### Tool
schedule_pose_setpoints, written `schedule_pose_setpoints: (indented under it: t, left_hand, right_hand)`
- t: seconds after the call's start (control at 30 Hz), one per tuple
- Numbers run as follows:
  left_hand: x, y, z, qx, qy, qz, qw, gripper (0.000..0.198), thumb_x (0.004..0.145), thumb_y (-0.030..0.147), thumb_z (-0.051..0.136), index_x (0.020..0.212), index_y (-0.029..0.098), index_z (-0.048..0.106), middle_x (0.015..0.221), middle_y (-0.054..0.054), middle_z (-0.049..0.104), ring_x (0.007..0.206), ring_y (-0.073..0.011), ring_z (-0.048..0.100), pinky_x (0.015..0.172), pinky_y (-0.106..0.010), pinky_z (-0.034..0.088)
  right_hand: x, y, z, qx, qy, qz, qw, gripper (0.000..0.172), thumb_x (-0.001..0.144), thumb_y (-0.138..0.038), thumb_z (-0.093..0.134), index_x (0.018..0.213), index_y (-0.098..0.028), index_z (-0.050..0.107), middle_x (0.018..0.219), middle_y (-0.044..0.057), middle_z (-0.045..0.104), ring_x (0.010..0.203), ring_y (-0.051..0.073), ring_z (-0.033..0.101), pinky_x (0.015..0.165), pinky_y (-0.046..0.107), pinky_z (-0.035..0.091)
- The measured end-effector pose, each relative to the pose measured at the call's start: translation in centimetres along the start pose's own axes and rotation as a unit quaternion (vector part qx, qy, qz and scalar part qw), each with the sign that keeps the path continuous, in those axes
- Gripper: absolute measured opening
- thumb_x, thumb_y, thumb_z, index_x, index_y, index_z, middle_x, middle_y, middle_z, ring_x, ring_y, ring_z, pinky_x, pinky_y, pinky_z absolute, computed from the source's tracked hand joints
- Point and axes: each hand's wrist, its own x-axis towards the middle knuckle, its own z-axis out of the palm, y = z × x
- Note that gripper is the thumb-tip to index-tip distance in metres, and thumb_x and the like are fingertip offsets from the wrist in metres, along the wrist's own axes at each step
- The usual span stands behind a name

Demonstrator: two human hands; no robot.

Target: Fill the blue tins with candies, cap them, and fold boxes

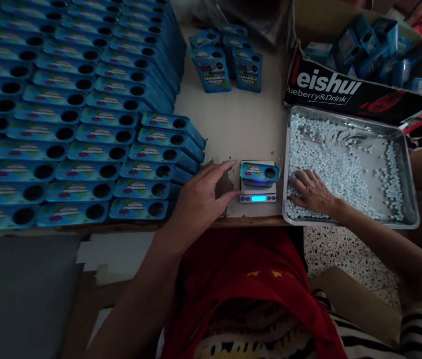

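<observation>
My left hand (204,195) is open beside a small digital scale (247,198), thumb and fingers apart with nothing between them. Its thumb tip comes close to the scale's left edge. On the scale stands a blue candy box (257,173) marked "Caramelo Macizo", with a dark round hole in its top. The scale's display glows blue, but its digits are too blurred to read. My right hand (313,192) rests in a metal tray (352,223), its fingers apart and touching small pale blue and white candies (323,154). Whether any candies lie under the palm is hidden.
Dense rows of matching blue boxes (94,134) cover the table's left side. Several more boxes (214,70) stand at the back. Behind the tray, an open black carton (323,87) holds jumbled blue boxes. The table's front edge (248,222) runs just before my red apron (240,264).
</observation>
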Motion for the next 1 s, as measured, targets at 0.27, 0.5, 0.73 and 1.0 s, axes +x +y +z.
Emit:
schedule_pose_setpoints:
  t: [0.27,0.5,0.73,1.0]
  left_hand:
    - [-0.4,0.4,-0.4,0.002,0.007,-0.007,1.0,0.059,0.091,0.032,0.076,0.148,0.025,0.062,0.146,-0.01,0.07,0.136,-0.0309,0.066,0.118,-0.049,0.054]
    - [0.3,1.4,-0.5,-0.01,0.019,-0.011,1.0,0.064,0.087,0.025,0.08,0.148,0.024,0.062,0.148,-0.011,0.07,0.136,-0.0299,0.066,0.12,-0.049,0.052]
    - [1.2,1.4,0.6,-0.073,0.03,-0.013,0.997,0.073,0.083,0.025,0.085,0.151,0.022,0.059,0.141,-0.012,0.072,0.132,-0.0292,0.069,0.117,-0.048,0.053]
    - [2.5,1.4,2.9,-0.143,0.034,-0.037,0.988,0.07,0.079,0.033,0.091,0.144,0.023,0.065,0.136,-0.012,0.075,0.127,-0.0288,0.071,0.111,-0.043,0.057]
  right_hand:
    - [-0.6,1.2,-1.8,0.158,0.016,0.159,0.974,0.021,0.099,-0.04,0.05,0.092,-0.024,0.062,0.081,0.006,0.066,0.073,0.022,0.059,0.069,0.034,0.043]
    - [-1.2,4.0,-3.8,0.594,0.134,0.249,0.753,0.037,0.09,-0.064,0.046,0.083,-0.028,0.052,0.061,-0.006,0.032,0.049,0.014,0.022,0.047,0.029,0.025]
    - [-1.6,4.0,-4.1,0.443,0.131,0.201,0.864,0.065,0.104,-0.057,0.014,0.118,-0.024,0.068,0.084,0.008,0.064,0.058,0.018,0.039,0.055,0.033,0.035]
    - [-1.3,3.8,-4.2,0.458,0.111,0.232,0.851,0.072,0.105,-0.067,0.011,0.116,-0.024,0.067,0.088,0.009,0.063,0.062,0.017,0.044,0.057,0.032,0.035]
